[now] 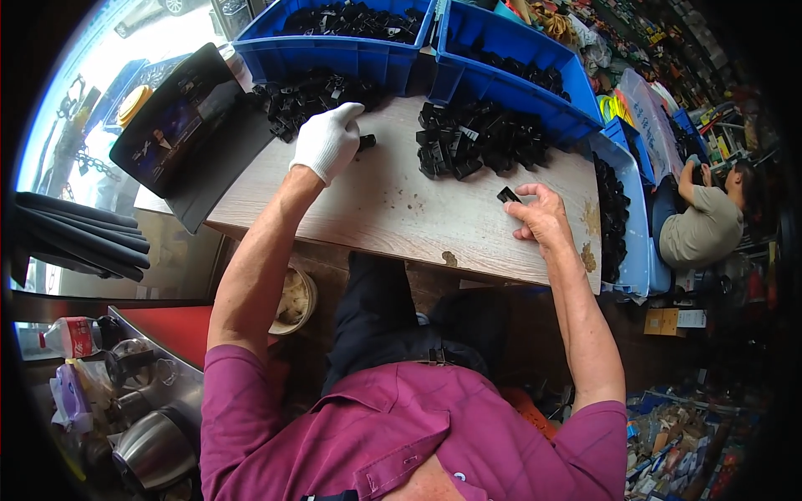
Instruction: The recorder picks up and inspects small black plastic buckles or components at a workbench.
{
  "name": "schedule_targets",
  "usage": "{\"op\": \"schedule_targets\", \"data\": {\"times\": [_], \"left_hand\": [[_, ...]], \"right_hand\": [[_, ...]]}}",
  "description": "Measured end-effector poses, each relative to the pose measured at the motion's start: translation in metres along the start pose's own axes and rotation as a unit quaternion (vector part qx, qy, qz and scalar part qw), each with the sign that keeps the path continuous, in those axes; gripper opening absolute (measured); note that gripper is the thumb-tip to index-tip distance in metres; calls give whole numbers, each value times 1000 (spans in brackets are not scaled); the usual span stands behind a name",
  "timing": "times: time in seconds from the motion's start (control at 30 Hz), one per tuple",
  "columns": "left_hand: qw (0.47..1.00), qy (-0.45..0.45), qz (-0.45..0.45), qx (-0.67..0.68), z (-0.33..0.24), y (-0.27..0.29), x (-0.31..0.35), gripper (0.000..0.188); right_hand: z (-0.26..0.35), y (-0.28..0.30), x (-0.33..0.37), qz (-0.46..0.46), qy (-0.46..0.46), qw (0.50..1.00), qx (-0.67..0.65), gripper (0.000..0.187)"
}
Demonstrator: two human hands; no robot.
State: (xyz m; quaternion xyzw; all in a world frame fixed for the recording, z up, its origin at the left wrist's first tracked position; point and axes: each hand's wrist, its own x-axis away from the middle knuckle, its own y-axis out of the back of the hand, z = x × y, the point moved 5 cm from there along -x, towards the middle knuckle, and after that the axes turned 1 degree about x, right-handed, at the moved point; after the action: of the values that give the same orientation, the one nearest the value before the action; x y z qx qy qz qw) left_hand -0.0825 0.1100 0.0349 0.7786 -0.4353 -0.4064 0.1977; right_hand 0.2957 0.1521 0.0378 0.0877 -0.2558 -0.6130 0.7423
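My left hand (pixel 326 144), in a white glove, is over the table by the left pile of black plastic parts (pixel 313 98). Its index finger stretches toward the upper right; the other fingers are mostly hidden. A small black plastic part (pixel 366 144) shows right beside the glove, and whether the hand grips it I cannot tell. My bare right hand (pixel 543 215) pinches another small black plastic part (pixel 508 194) between thumb and fingertips, above the table's right side. Just beyond it is a second pile of black parts (pixel 476 138).
Blue bins (pixel 334 57) with black parts line the table's far edge. Another blue bin (pixel 639 225) stands at the right. A tablet in a dark cover (pixel 175 125) leans at the left. A person (pixel 702 213) sits far right. A bucket (pixel 296 301) is below the worn tabletop (pixel 376 209).
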Motion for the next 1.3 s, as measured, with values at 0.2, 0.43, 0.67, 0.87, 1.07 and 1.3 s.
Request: {"op": "schedule_targets", "data": {"times": [0.2, 0.43, 0.67, 0.87, 1.07, 1.3], "left_hand": [[981, -179, 48, -55, -29, -1, 15, 38], [984, -148, -22, -96, -31, 7, 30, 26], [981, -143, -19, -129, -59, -1, 40, 14], [978, -118, 29, -172, -59, -25, 45, 13], [975, -156, -5, -161, -61, -19, 45, 24], [975, -154, 21, -157, -63, -14, 57, 26]], "right_hand": [[-1, 0, 1, 25, -29, 999, 35, 43], [-1, -4, 2, 10, -18, 999, 45, 38], [-2, -4, 2, 1, -5, 999, 35, 33], [-4, -4, 2, 0, -1, 1000, 26, 33], [-6, -2, 2, 4, 4, 1000, 23, 33], [-7, -4, 2, 4, 21, 1000, 19, 31]]}}
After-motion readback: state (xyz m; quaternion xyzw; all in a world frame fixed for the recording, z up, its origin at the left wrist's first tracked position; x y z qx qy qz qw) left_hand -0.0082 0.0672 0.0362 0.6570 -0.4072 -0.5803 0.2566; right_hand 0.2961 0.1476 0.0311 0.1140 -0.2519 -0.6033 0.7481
